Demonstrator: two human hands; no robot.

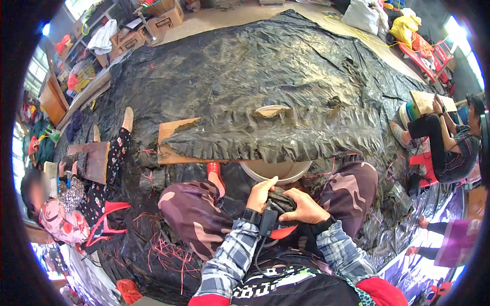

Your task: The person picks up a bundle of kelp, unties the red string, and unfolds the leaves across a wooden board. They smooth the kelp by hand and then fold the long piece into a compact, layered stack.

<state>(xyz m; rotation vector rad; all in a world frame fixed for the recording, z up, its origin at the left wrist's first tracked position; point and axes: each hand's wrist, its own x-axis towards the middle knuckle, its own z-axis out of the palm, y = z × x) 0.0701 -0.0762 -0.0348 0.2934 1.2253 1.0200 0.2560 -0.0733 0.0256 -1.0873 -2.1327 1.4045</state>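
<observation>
Close to my lap, my left hand and my right hand face each other around a dark, crumpled bundle. Fingers of both hands curl against it; its exact material is hard to make out. A black device with a cable is strapped at my left wrist. In front of my knees lies a wooden board, mostly covered by a long, dark, wrinkled sheet. Below the board's near edge stands a white bucket, its rim partly hidden by the board.
Black plastic sheeting covers the floor. Red string lies tangled at left. One person sits at left beside a board, another person at right with a board. Cardboard boxes and sacks stand at the back.
</observation>
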